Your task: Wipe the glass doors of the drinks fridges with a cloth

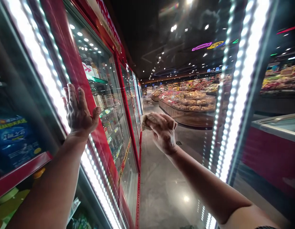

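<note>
My left hand (78,111) is spread against the red frame (96,140) beside a bright LED strip, its fingers pointing up and the thumb out to the right. In the middle of the view my right hand (163,130) is closed around a crumpled beige cloth (149,120). The cloth sticks out to the left of the fingers. A see-through glass panel, showing reflected rows of LEDs (229,111), stands about the right arm. Whether the cloth touches the glass, I cannot tell.
Red-framed glass cabinets (128,89) with stocked shelves run away along the left. Nearer, a blue package (16,143) stands behind a red shelf edge (23,171). A rounded display counter (187,106) full of goods is beyond the grey floor (159,187). A chest freezer (276,127) stands at right.
</note>
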A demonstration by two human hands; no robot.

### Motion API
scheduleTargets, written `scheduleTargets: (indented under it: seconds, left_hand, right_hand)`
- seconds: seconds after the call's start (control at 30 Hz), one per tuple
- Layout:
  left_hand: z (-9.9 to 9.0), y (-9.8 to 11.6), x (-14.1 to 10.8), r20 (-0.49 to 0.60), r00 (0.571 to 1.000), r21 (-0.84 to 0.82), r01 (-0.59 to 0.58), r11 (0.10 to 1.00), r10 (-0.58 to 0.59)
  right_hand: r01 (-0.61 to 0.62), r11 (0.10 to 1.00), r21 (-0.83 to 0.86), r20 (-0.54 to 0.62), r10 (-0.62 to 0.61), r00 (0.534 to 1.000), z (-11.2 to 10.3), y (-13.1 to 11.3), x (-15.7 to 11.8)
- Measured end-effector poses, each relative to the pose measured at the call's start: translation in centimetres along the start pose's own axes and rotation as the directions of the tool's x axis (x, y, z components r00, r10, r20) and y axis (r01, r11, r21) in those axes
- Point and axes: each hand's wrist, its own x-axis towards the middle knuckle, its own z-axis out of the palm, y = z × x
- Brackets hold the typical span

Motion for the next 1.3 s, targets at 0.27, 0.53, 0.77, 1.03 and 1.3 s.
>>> scheduleTargets:
  seconds: [0.27, 0.53, 0.77, 1.03, 1.3]
  left_hand:
    - [0.7, 3.1, 1.2, -0.009, 0.994, -0.084, 0.112, 0.99, -0.113]
    - [1.9, 2.1, 0.7, 0.034, 0.995, -0.097, 0.093, 0.991, -0.09]
    - [2.1, 0.7, 0.6, 0.134, 0.977, -0.031, -0.162, 0.986, 0.165]
    - [2.0, 3.7, 0.4, 0.067, 0.988, -0.023, -0.141, 0.99, 0.143]
    - [2.8, 7.9, 0.7, 0.071, 0.997, -0.073, -0.004, 0.997, 0.009]
  right_hand:
    - [0.123, 0.989, 0.081, 0.046, -0.127, 0.991, -0.4, -1.3, -1.1]
    - [-0.04, 0.999, -0.012, -0.08, 0.039, 0.996, -1.4, 0.5, -0.3]
    - [0.073, 0.997, 0.032, 0.073, -0.075, 0.994, -1.3, 0.4, -1.7]
    - [-0.014, 0.999, -0.041, -0.03, 0.013, 0.999, -1.1, 1.1, -0.7]
    - [0.033, 0.999, -0.041, -0.032, -0.034, 0.999, -3.2, 4.9, -2.0]
